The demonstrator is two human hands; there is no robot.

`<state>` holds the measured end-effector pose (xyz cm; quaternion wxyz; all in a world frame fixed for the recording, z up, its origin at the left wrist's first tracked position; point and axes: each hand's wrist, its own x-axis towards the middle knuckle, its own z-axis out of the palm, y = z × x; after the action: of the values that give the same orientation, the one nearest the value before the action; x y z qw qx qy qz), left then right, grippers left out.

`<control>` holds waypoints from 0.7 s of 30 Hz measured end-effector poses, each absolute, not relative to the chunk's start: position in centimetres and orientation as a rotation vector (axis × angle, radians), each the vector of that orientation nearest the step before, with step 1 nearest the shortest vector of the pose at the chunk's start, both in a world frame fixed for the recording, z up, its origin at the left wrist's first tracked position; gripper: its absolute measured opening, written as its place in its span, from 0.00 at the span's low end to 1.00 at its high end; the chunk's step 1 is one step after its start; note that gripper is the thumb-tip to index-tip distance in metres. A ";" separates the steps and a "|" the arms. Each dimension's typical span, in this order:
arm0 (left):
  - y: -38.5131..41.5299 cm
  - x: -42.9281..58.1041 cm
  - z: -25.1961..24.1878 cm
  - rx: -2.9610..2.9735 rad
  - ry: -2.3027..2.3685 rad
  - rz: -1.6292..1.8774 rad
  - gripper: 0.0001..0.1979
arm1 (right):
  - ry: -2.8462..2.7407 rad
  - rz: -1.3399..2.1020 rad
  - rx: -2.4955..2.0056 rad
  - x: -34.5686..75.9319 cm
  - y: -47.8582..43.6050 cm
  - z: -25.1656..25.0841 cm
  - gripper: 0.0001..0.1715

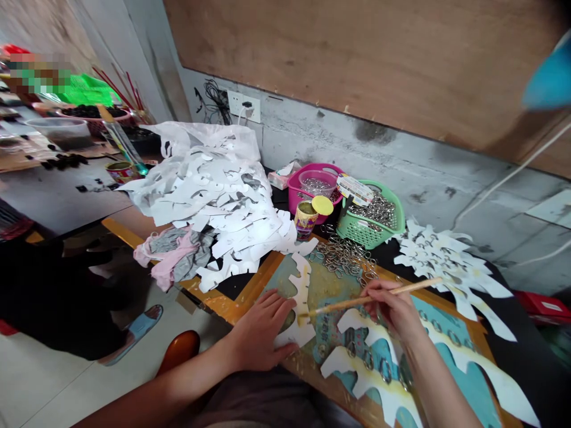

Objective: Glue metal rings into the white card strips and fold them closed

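Two bare hands low in the frame: left hand [259, 331] flat, fingers spread and released on a white paper cutout [302, 291]; right hand [387, 310], fingers grasping a wooden paintbrush [352, 303], tip at the cutout's edge. Farther up, loose metal rings [341, 257], a green basket [370, 219] and a heap of paper cutouts [209, 202].

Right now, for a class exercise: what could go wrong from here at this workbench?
The brush in the right hand reaches the paper cutout pressed by the left hand; a slip could mark the painted board or tear the paper. The loose metal rings might get dragged under the cutouts. The small tin stands close to the heap of cutouts, so a knock could perhaps tip it onto them.
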<state>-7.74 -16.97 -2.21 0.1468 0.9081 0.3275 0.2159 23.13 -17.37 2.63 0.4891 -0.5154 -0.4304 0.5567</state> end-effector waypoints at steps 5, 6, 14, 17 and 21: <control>-17.0 -7.8 -2.4 2.631 0.935 0.623 0.31 | -1.128 1.391 -1.254 23.0 -17.9 2.9 0.10; -17.0 -7.8 -2.4 2.632 0.932 0.623 0.31 | -1.123 1.382 -1.251 23.0 -18.0 2.9 0.11; -17.0 -7.8 -2.2 2.620 0.934 0.594 0.31 | -1.173 1.343 -1.254 24.0 -19.2 2.6 0.12; -16.9 -7.8 -2.3 2.618 0.935 0.615 0.31 | -1.153 1.296 -1.260 23.9 -19.9 2.8 0.11; -16.9 -7.8 -2.3 2.625 0.934 0.623 0.31 | -1.188 1.264 -1.318 24.0 -20.7 3.2 0.13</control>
<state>-7.79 -16.92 -2.32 0.1430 0.9099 0.3239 0.2160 24.01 -20.73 3.23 0.4633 -0.5362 -0.4832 0.5142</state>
